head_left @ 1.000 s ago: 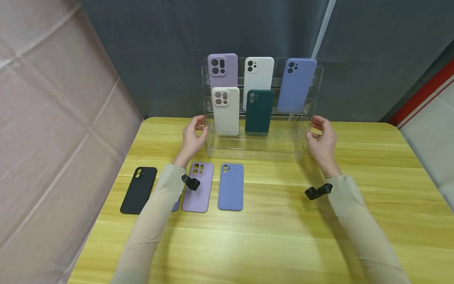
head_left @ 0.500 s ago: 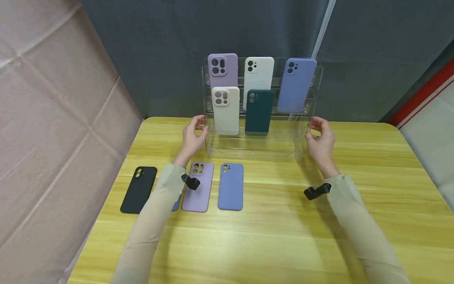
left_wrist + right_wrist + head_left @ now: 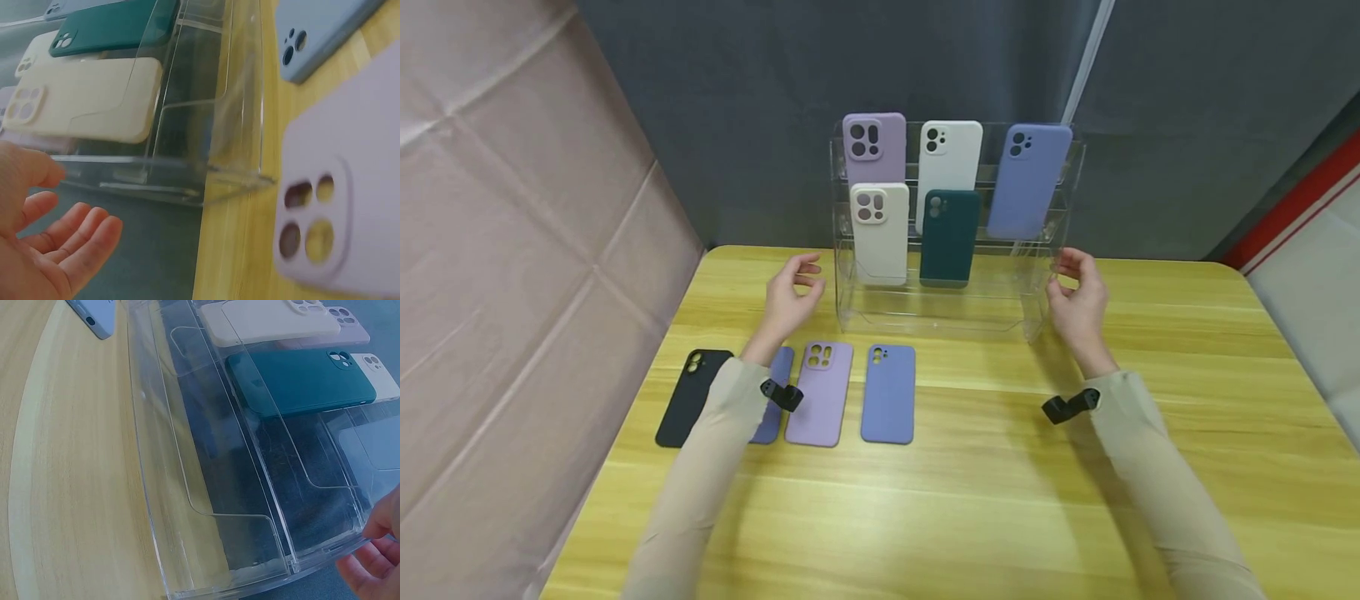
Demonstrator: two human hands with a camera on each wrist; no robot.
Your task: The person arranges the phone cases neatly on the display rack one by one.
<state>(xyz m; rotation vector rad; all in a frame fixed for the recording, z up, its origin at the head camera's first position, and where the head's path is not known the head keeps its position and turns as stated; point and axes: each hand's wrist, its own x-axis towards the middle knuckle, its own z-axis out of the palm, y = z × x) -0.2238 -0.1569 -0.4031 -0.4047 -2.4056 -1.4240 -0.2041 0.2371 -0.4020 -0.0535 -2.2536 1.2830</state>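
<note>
A clear acrylic display stand (image 3: 936, 321) stands at the back of the table, with several phone cases leaning on its tiers. The back row has a lilac case (image 3: 887, 162), a white case (image 3: 958, 171) and a periwinkle case (image 3: 1030, 183). In front of them sit a cream case (image 3: 880, 246) and a dark green case (image 3: 950, 242). My left hand (image 3: 792, 296) is just left of the stand, holding nothing, fingers loosely bent and apart from the side panel. At the right side panel, my right hand (image 3: 1078, 300) pinches the stand's edge between thumb and fingers.
Lying on the table (image 3: 970, 500) at front left are a black case (image 3: 692, 396), a blue case (image 3: 767, 425) partly under the left sleeve, a lilac case (image 3: 820, 408) and another blue case (image 3: 887, 400). A grey curtain (image 3: 760, 125) hangs behind; a pale padded wall (image 3: 512, 292) stands left.
My left hand has let go of the stand's left side and moved left and slightly toward me, uncovering more of the blue case. The right hand stays at the stand's edge.
</note>
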